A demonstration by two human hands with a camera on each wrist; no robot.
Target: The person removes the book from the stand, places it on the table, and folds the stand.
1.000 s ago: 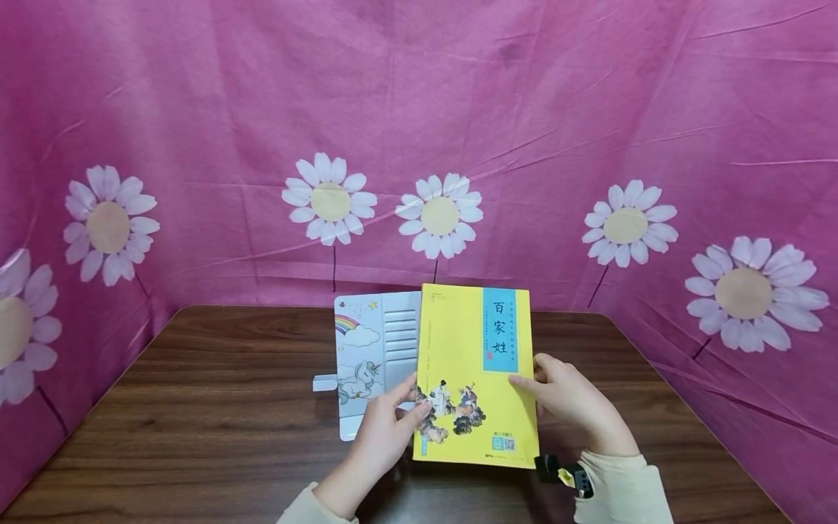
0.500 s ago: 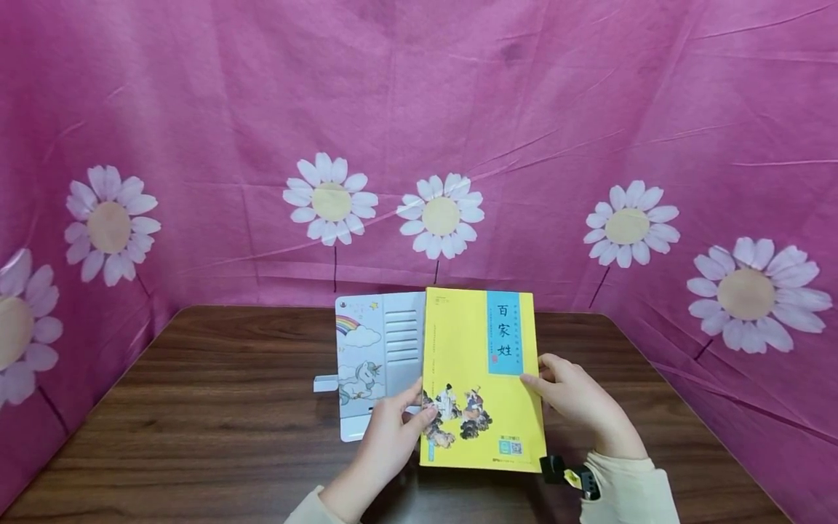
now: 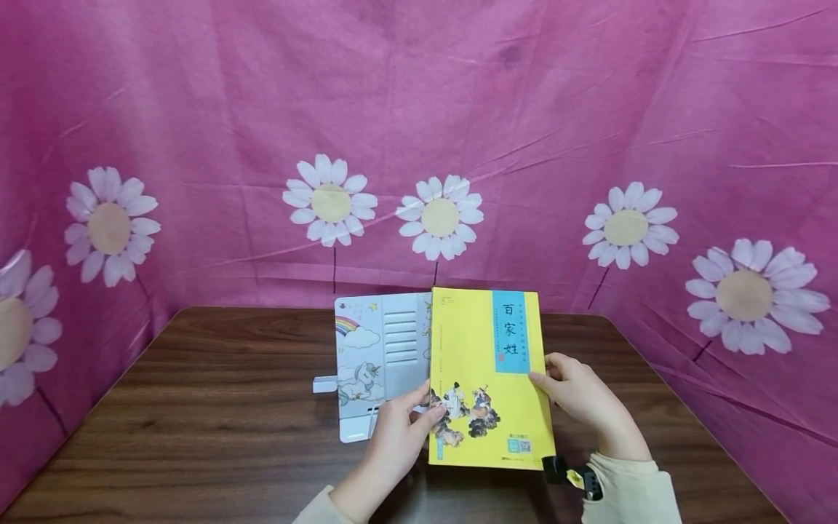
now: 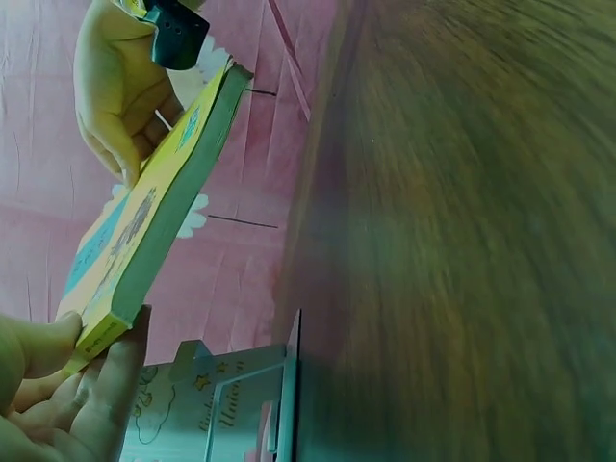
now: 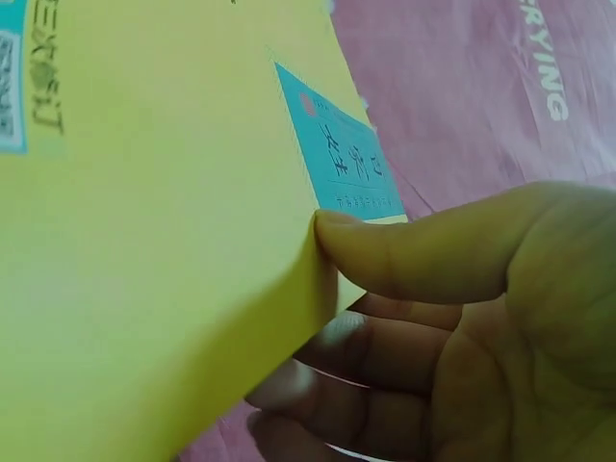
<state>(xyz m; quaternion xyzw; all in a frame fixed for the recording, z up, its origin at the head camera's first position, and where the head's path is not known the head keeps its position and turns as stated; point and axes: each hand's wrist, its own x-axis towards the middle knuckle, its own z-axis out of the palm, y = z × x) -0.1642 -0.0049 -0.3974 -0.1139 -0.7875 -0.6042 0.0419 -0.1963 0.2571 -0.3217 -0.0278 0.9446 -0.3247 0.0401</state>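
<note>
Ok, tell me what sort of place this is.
Probably a small curtained-off indoor spot, perhaps a makeshift filming booth: a pink daisy-printed cloth hangs behind and along both sides of a wooden table, and a yellow book is held above it.

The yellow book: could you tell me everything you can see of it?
The yellow book is closed, with a paper-looking cover. A blue panel at upper right carries black Chinese characters and a red seal; robed figures among rocks lower left, a square code lower right. Held above the table, tilted, front facing the head camera, it hides part of the unicorn stand. The left hand grips its spine side; the right hand pinches the opposite edge.
</note>
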